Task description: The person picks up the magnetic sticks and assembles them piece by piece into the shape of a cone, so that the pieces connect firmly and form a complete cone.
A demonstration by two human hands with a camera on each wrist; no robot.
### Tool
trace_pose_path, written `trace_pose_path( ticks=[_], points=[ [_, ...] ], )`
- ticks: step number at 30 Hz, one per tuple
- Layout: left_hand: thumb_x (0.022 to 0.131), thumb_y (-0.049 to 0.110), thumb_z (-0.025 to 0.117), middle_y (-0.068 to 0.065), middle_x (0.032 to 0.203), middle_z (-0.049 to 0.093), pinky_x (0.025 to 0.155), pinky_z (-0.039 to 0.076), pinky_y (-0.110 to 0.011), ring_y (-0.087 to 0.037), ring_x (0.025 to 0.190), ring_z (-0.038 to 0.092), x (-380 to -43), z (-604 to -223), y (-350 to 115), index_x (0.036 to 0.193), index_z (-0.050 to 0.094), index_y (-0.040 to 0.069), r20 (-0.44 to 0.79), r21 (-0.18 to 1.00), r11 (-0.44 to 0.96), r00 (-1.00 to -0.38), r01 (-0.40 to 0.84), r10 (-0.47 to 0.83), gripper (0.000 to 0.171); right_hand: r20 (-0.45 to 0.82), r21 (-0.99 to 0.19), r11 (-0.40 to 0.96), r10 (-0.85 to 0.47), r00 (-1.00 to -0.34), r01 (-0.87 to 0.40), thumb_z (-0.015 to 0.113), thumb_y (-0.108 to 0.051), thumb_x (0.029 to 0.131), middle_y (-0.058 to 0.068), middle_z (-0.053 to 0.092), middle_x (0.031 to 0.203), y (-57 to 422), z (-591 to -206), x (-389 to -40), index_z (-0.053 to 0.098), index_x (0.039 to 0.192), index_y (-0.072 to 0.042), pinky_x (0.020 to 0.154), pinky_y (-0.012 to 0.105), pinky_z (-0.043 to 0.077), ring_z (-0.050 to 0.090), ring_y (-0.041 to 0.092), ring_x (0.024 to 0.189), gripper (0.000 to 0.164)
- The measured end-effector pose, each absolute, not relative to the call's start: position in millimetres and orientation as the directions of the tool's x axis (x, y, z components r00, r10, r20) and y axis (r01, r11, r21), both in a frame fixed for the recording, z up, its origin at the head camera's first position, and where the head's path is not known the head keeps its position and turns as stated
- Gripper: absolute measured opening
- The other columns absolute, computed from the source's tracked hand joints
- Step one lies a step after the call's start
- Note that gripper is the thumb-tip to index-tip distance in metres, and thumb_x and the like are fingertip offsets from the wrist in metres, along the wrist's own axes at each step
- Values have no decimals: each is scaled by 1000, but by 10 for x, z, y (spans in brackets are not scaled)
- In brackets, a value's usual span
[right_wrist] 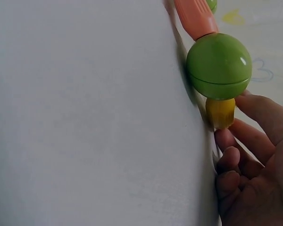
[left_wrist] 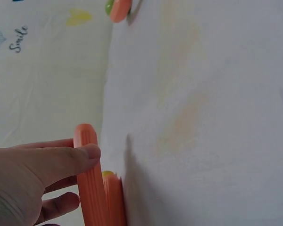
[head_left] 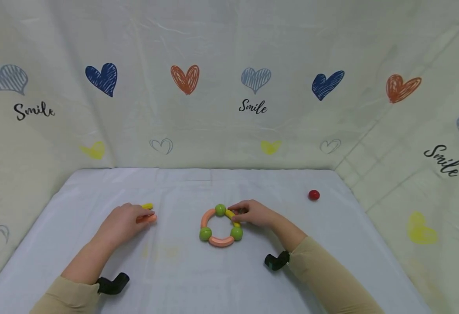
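A ring [head_left: 220, 242] of three green balls joined by two orange curved rods and a yellow curved rod [head_left: 230, 213] lies mid-table. At its right side, my right hand [head_left: 254, 213] pinches the yellow rod. A green ball [right_wrist: 219, 66] hides part of that rod in the right wrist view. My left hand [head_left: 124, 222], left of the ring, holds an orange rod [left_wrist: 90, 183] between thumb and fingers. Close behind it stand another orange rod [left_wrist: 114, 200] and the tip of a yellow piece [head_left: 147, 206]. Whether the left hand touches these cannot be seen.
A small red ball [head_left: 314, 195] lies at the far right of the white-covered table [head_left: 190, 279]. Behind the table hangs a pale cloth [head_left: 217, 122] printed with hearts. Black angled devices [head_left: 113, 283] are worn at both wrists.
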State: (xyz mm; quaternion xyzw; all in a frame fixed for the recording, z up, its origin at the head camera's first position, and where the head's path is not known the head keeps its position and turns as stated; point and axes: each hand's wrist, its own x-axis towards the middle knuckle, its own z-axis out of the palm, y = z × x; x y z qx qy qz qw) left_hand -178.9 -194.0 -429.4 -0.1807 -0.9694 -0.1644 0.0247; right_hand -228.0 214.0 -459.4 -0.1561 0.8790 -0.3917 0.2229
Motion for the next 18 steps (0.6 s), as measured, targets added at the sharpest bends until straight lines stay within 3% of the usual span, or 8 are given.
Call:
trace_pose_path(
  ticks=[7,18],
  points=[
    [91,30,74,-3,106,73,87,50,-48,-26,97,65,-1819,-4236,-1806,116,76,15,111,384,855,-937,348,331,30,-262,-752,648,-462,-847,-121,72,-28,92,-5,65,104,2129,-4564,-2275,68,128,-19,74,30,41,50,16,88,38],
    [92,28,73,6,99,69,74,49,-36,-16,88,62,-1945,-4128,-1410,132,66,23,127,402,845,-936,352,329,41,-261,-756,646,-449,-854,-108,69,-26,94,-5,66,107,2134,-4570,-2256,68,129,-19,76,30,44,52,15,89,36]
  ],
)
